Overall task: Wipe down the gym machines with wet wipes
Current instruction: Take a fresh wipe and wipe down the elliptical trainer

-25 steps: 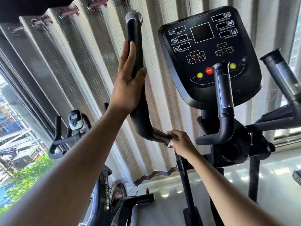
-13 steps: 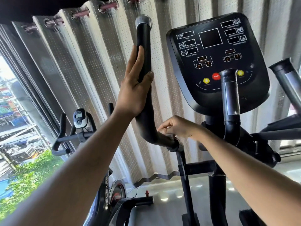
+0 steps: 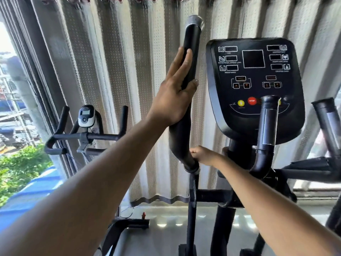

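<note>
Left hand (image 3: pixel 173 97) lies flat, fingers straight, against the rigid handlebar (image 3: pixel 191 58). Right hand (image 3: pixel 202 155) is fisted at its lower bend, presumably round a limp wet wipe, unseen. Padded grip suits steadying.

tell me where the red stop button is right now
In the head view, the round red stop button sits low on the black console, right of the round yellow button.

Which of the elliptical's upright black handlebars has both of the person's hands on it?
The tall curved handlebar left of the console: the left hand rests flat on it, the right hand grips its base. The others are untouched.
</note>
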Demonstrator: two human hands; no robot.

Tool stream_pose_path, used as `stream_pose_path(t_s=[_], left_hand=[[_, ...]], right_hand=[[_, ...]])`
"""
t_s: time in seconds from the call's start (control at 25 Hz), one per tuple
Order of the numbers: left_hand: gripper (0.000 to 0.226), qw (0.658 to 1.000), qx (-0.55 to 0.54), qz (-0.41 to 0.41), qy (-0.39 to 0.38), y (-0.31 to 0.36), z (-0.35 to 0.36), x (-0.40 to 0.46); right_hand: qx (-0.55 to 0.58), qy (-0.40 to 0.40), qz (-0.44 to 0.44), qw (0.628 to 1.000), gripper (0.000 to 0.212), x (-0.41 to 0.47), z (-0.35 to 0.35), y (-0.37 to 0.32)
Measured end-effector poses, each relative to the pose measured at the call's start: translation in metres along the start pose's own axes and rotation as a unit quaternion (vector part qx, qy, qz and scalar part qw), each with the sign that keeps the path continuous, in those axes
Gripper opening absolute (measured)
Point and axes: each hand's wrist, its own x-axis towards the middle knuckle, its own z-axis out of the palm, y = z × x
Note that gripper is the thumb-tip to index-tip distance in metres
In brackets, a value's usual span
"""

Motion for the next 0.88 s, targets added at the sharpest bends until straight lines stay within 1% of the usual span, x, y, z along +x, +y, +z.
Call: stream_pose_path(t_s=[0.04, 0.08, 0.12, 0.24, 0.36, 0.48, 0.56, 0.6, 0.64, 0.68, 0.72, 0.8, 0.88], left_hand=[[0.066, 1.000, 0.001, -0.001, 0.001, -0.001, -0.001, 0.001], [0.067, 1.000, 0.004, -0.005, 0.000, -0.001, -0.002, 0.001], [0.067, 1.000, 0.004, -0.007, 0.000, -0.002, -0.003, 0.001], [0.067, 1.000, -0.017, -0.001, 0.003, -0.004, 0.003, 0.002], [0.070, 0.999, -0.034, 0.016, 0.004, -0.013, 0.002, 0.006], [0.073, 0.998, -0.061, 0.012, -0.018, -0.011, 0.004, 0.006], [0.074, 0.991, -0.126, -0.007, -0.039, -0.003, -0.002, 0.005], [0.073, 0.984, -0.173, -0.018, -0.045, -0.004, -0.010, 0.001], [0.071, 0.975, -0.217, -0.029, -0.046, -0.012, -0.019, -0.007], [0.068, 0.968, -0.244, -0.041, -0.045, -0.025, -0.027, -0.020], [0.064, 0.965, -0.249, -0.058, -0.048, -0.044, -0.033, -0.040], [0.058, 0.962, -0.244, -0.099, -0.070, -0.093, -0.033, -0.091], [0.055, 0.952, -0.243, -0.152, -0.103, -0.140, -0.021, -0.147]], right_hand=[[0.034, 0.019, 0.004, 0.999, 0.039, 0.002, 0.006, 0.012], [0.079, 0.049, 0.006, 0.996, 0.048, -0.007, 0.014, 0.008], [0.131, 0.073, -0.002, 0.989, 0.050, -0.024, 0.022, -0.012], [0.240, 0.125, -0.037, 0.962, 0.035, -0.065, 0.034, -0.068], [0.326, 0.190, -0.080, 0.923, 0.056, -0.101, 0.037, -0.129], [0.368, 0.276, -0.135, 0.878, 0.043, -0.124, 0.037, -0.169], [0.430, 0.338, -0.148, 0.824, 0.032, -0.133, 0.040, -0.166], [0.436, 0.375, -0.144, 0.806, 0.025, -0.136, 0.045, -0.157], [0.404, 0.423, -0.111, 0.803, 0.018, -0.140, 0.053, -0.145], [0.337, 0.466, -0.064, 0.816, 0.016, -0.146, 0.066, -0.131], [0.261, 0.489, -0.013, 0.833, 0.017, -0.150, 0.084, -0.116], [0.161, 0.489, 0.041, 0.856, 0.021, -0.158, 0.126, -0.100], [0.133, 0.474, 0.061, 0.868, 0.023, -0.162, 0.160, -0.094]])
